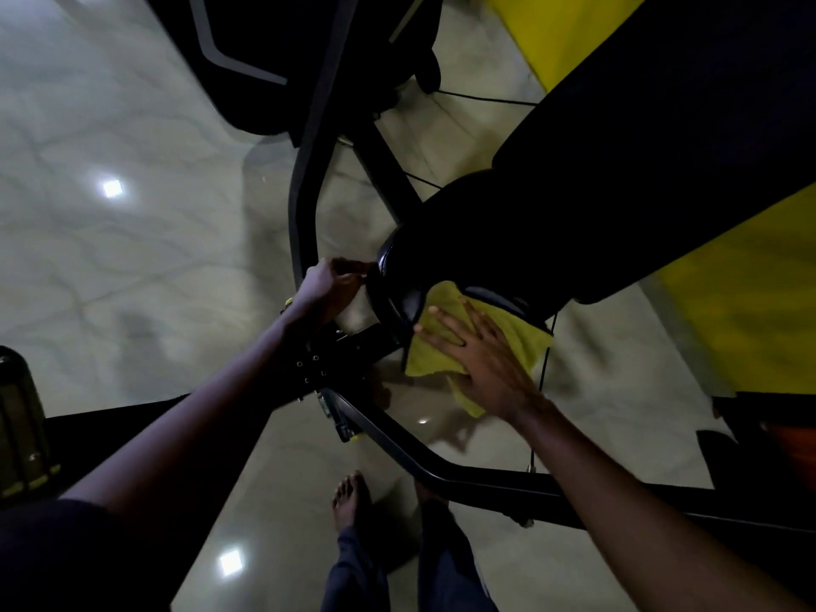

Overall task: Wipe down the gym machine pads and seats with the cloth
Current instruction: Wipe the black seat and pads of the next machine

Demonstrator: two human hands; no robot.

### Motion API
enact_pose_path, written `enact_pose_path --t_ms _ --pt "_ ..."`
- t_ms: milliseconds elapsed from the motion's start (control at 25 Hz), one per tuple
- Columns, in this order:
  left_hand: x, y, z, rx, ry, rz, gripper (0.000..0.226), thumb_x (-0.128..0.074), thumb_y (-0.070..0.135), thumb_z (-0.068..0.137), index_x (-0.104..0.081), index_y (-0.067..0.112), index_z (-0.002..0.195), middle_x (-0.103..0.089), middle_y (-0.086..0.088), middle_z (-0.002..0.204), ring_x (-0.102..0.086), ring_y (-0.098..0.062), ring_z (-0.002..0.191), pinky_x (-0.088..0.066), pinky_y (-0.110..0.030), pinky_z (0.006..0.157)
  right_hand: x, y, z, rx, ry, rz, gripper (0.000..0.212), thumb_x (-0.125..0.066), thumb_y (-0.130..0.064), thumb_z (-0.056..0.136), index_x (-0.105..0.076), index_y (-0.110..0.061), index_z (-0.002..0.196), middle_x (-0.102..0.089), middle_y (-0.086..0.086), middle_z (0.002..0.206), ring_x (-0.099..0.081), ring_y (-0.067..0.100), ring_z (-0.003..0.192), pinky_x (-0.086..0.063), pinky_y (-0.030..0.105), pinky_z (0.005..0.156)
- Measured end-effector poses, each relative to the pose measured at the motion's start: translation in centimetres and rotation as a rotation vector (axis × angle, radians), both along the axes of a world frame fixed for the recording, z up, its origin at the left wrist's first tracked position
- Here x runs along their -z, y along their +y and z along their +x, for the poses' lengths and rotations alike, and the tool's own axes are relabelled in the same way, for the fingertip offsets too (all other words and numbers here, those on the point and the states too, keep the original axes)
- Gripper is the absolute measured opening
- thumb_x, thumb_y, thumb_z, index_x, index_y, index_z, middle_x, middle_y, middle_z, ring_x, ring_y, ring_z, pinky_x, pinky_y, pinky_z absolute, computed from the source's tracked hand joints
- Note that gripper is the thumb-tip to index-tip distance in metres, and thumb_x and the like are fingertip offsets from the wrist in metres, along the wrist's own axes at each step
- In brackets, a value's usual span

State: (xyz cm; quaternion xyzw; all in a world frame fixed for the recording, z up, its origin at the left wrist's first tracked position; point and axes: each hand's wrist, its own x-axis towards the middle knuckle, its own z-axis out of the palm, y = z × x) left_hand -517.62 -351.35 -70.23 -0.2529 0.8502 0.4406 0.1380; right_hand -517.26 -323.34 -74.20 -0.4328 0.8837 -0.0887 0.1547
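Head view: right hand (481, 360) flat on cloth (527, 342) against seat pad (459, 236) — left hand (329, 289) curled, grasp unclear in dark.

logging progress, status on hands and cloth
Right hand flat, pressing yellow cloth on black pad. Left hand at pad's edge, grip unclear. Nothing blocking.

I see a pale, glossy tiled floor (132, 267) with faint grey veining. Two square ceiling lights reflect off it, one (111, 188) toward the left edge, one (230, 561) near the bottom edge. The room is dim. Yellow panels stand at the top right corner (569, 33) and the right edge (746, 311). A dark ribbed cylinder (17, 417) sits at the left edge.
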Motion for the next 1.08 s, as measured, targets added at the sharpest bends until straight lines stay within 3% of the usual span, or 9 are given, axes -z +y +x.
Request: enact_pose_path --t_ms 120,200,320,400,560,680,880,1000,1080 --pt "0.2 0.0 0.3 0.069 0.053 -0.05 0.027 -0.059 0.016 0.095 -0.072 0.023 0.117 -0.073 -0.01 0.106 -0.068 -0.018 0.081 -0.048 -0.028 0.067 1.1 3.0 -3.5 0.499 -0.099 -0.206 0.067 -0.048 -0.046 0.091 -0.042 -0.019 0.151 -0.042 0.007 0.156 -0.039 0.032 0.144 -0.031 0.047 0.117" --pt "0.3 0.3 0.7 0.05 0.056 -0.027 0.027 -0.059 0.014 0.095 -0.071 0.018 0.119 -0.072 -0.008 0.109 -0.066 -0.016 0.088 -0.049 -0.029 0.072 0.8 1.7 -5.1 0.798 -0.192 -0.196 0.069 -0.044 -0.055 0.092 -0.048 -0.012 0.146 -0.052 0.012 0.147 -0.046 0.033 0.137 -0.037 0.043 0.113" --pt "-0.5 0.8 1.3 0.061 0.063 0.062 0.032 -0.061 0.011 0.095 -0.065 0.012 0.127 -0.068 -0.006 0.121 -0.063 -0.016 0.106 -0.049 -0.032 0.088 -0.6 -0.4 -5.2 0.931 -0.232 -0.265 0.059 -0.045 -0.051 0.098 -0.051 -0.011 0.141 -0.059 0.016 0.137 -0.053 0.034 0.128 -0.041 0.035 0.103" --pt "-1.7 0.7 1.4 0.052 0.066 0.082 0.041 -0.061 0.017 0.096 -0.057 0.014 0.136 -0.063 -0.01 0.13 -0.06 -0.022 0.119 -0.048 -0.033 0.096 -1.8 -0.6 -5.6 1.023 -0.326 -0.36 0.054 -0.048 -0.045 0.103 -0.049 -0.011 0.145 -0.057 0.017 0.14 -0.052 0.035 0.13 -0.04 0.037 0.107" --pt "-7.3 -0.6 2.2 -0.021 0.056 0.053 0.049 -0.06 0.018 0.094 -0.051 0.022 0.142 -0.061 -0.014 0.132 -0.059 -0.029 0.116 -0.049 -0.034 0.093 -6.4 -0.2 -6.9 1.192 -0.495 -0.513 0.055 -0.052 -0.048 0.1 -0.056 -0.01 0.14 -0.062 0.018 0.134 -0.057 0.035 0.126 -0.045 0.047 0.106" --pt "-13.2 -2.1 2.6 -0.007 0.085 0.014 0.05 -0.061 0.021 0.093 -0.051 0.03 0.142 -0.062 -0.014 0.128 -0.058 -0.03 0.116 -0.047 -0.036 0.096 -12.6 -0.8 -8.5 1.233 -0.538 -0.58 0.057 -0.052 -0.056 0.097 -0.062 -0.011 0.132 -0.067 0.017 0.124 -0.062 0.036 0.117 -0.05 0.05 0.101" --pt "-25.2 -5.3 3.2 -0.091 0.174 -0.059 0.062 -0.057 0.041 0.079 -0.05 0.033 0.141 -0.059 -0.007 0.134 -0.057 -0.027 0.12 -0.045 -0.034 0.098 -26.0 -4.4 -12.0 1.049 -0.571 -0.663 0.052 -0.051 -0.05 0.1 -0.063 -0.007 0.127 -0.067 0.014 0.109 -0.064 0.032 0.105 -0.052 0.043 0.093" --pt "-32.0 -6.5 4.0 -0.144 0.274 -0.114 0.05 -0.061 0.022 0.091 -0.052 0.028 0.139 -0.057 -0.005 0.138 -0.055 -0.024 0.121 -0.041 -0.029 0.096 -33.9 -7.3 -13.9 0.982 -0.638 -0.695 0.057 -0.053 -0.053 0.098 -0.06 -0.004 0.126 -0.066 0.015 0.111 -0.063 0.031 0.098 -0.051 0.039 0.084" --pt "-37.0 -7.5 4.6 -0.165 0.331 -0.17 0.048 -0.058 0.016 0.091 -0.054 0.028 0.137 -0.058 0.0 0.137 -0.056 -0.022 0.12 -0.039 -0.023 0.092 -39.5 -9.5 -14.7 0.921 -0.669 -0.737 0.063 -0.055 -0.057 0.096 -0.059 -0.005 0.13 -0.067 0.017 0.116 -0.064 0.035 0.105 -0.053 0.046 0.092"
